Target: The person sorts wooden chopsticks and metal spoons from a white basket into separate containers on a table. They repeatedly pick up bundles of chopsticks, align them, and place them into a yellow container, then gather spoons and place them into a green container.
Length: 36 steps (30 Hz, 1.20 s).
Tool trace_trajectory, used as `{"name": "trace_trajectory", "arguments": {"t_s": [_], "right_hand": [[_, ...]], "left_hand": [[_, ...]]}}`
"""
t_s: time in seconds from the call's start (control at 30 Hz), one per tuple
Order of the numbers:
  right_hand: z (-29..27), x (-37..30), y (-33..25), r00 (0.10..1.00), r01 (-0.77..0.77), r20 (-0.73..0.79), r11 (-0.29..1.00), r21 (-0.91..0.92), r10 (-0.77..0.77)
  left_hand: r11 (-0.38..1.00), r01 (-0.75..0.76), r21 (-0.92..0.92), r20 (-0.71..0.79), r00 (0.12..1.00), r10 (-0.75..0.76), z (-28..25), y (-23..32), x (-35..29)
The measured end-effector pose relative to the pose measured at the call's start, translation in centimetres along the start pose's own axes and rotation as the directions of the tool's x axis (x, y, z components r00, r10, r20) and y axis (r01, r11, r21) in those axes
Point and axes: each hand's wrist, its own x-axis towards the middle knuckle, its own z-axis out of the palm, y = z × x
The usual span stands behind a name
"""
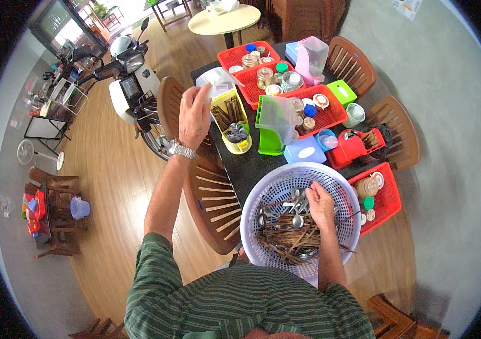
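Hands in the head view: they are well apart from each other; the left hand (194, 120) is up, left of the frame centre, and the right hand (321, 206) is down, right of centre.
Left hand grip: the thumb and fingers are closed on the edge of a clear lid (218, 80), which stands raised at the far end of the yellow box (241, 148).
Right hand grip: the fingers are bent close together above the spoons (297, 221); whether something is between them, I cannot tell.
Left wrist: it wears a metal watch (181, 150).
Large basket: the white-lavender basket (256, 195) with many holes is right of the frame centre, near the person's body; in it lie the spoons and a loose heap of brown chopsticks (291, 237), mixed and pointing in several directions.
Yellow box contents: chopsticks lie at its far part, and spoons with dark shine at its near part.
Dark table: the table (244, 176) extends from the middle to the upper right of the frame.
Beside the yellow box: a green container (271, 146) with a clear cover stands just to its right, and a blue box (305, 151) is lower right of this container.
Further right: a red cutlery box (347, 153) holds spoons and chopsticks.
Upper left: a motorbike (131, 87) stands on the wooden floor (105, 186).
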Motion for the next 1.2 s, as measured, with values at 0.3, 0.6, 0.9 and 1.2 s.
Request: {"name": "trace_trajectory", "arguments": {"t_s": [0.3, 0.6, 0.9, 1.2], "right_hand": [[-2.3, -2.1, 0.6, 0.996, -0.085, -0.028, 0.989, 0.124, 0.089], [-3.6, -2.2, 1.7, 0.993, -0.087, -0.068, 0.985, 0.146, 0.098], [-7.5, -2.7, 3.0, 0.981, -0.106, -0.152, 0.989, 0.099, 0.120], [-8.3, -4.0, 4.9, 0.973, -0.101, -0.202, 0.994, 0.048, 0.109]], "left_hand": [[0.999, 0.050, -0.008, 0.025, 0.998, -0.050, -0.3, 0.2, 1.5], [1.000, 0.010, 0.027, 0.070, 0.997, -0.011, 0.5, 1.6, -5.8], [0.975, 0.220, 0.035, 0.157, 0.962, -0.222, 0.3, 2.7, -13.0], [0.959, -0.245, 0.141, 0.251, 0.946, 0.204, 3.4, 5.6, -10.2]]}}
